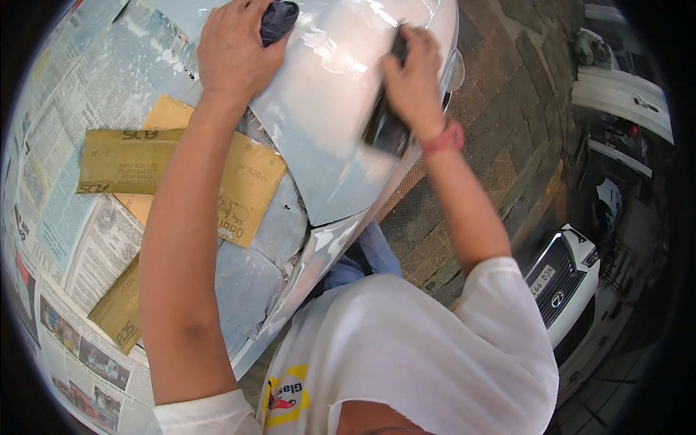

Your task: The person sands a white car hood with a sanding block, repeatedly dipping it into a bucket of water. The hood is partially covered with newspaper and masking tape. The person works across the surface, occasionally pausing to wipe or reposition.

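My left hand [235, 51] grips a crumpled dark cloth [278, 22] at the top of a pale, patchy car body panel [319, 145]. My right hand [409, 83] is closed on a long black block [380, 127], blurred, lying against the panel near its right edge. The panel's surface is wet and glossy in places, with white and bluish-grey areas. Left of it, beneath my left forearm, several tan sandpaper sheets [250, 188] lie on newspaper and the grey-coated surface.
Newspaper [101, 246] covers the surface at left. Right of the panel is a worn tiled floor [464, 123]. Farther right stand white cars, one showing a dark grille [562, 279], and a white door panel [616, 101].
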Motion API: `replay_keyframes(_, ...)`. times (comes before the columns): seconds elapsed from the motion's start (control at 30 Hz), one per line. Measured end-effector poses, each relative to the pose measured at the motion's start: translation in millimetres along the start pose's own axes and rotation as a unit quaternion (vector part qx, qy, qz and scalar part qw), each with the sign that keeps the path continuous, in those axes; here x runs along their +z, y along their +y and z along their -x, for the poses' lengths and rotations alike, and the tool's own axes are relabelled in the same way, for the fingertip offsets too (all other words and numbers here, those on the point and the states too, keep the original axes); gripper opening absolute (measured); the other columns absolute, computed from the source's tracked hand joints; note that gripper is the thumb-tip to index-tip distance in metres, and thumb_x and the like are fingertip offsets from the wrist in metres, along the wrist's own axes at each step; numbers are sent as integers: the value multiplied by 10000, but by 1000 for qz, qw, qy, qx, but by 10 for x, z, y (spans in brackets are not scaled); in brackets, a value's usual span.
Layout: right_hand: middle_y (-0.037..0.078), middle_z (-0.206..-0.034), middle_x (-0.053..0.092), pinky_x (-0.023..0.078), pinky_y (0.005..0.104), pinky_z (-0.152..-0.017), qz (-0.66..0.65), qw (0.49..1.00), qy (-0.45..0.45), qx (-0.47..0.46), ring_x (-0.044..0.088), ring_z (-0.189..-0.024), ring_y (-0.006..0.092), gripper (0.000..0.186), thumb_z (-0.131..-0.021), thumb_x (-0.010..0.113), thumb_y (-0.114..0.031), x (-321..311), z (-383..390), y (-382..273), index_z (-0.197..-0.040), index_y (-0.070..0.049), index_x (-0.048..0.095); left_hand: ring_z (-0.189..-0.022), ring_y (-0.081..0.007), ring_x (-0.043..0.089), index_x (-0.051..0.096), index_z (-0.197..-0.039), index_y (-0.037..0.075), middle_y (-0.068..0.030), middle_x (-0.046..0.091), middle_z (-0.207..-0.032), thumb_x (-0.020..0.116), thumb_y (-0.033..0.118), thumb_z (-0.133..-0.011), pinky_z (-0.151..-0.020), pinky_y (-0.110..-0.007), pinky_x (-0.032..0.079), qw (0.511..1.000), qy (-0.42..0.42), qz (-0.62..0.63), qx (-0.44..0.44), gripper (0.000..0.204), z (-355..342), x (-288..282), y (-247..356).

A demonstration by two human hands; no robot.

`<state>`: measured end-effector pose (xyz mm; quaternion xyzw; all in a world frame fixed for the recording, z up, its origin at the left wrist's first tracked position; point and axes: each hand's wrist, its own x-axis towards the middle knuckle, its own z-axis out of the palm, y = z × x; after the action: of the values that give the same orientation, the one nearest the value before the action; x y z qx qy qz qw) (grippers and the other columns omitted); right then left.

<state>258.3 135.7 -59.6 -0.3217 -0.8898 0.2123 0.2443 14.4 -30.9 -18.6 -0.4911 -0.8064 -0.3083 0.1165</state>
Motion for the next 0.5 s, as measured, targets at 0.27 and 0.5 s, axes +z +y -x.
replay_keyframes(0.27,336,-1631,419,369,560,-1282,64,974,36,215,411,-1507,528,790,-881,719,-400,138,-1451,1609,-1548,-8,560,-1228,-311,690,753,-1344,262,-30,746,-1321,846,344,-934,-1048,-444,565,1000,7,6,13,428,0,28,-28)
replay_keyframes(0.5,358,-1596,429,333,593,-1281,27,1000,3,7,389,-1508,537,691,-955,668,-281,93,124,-64,-1542,52,519,-1212,-318,693,756,-1331,255,-36,752,-1292,850,347,-926,-1046,-442,566,1000,10,8,5,426,7,6,-13)
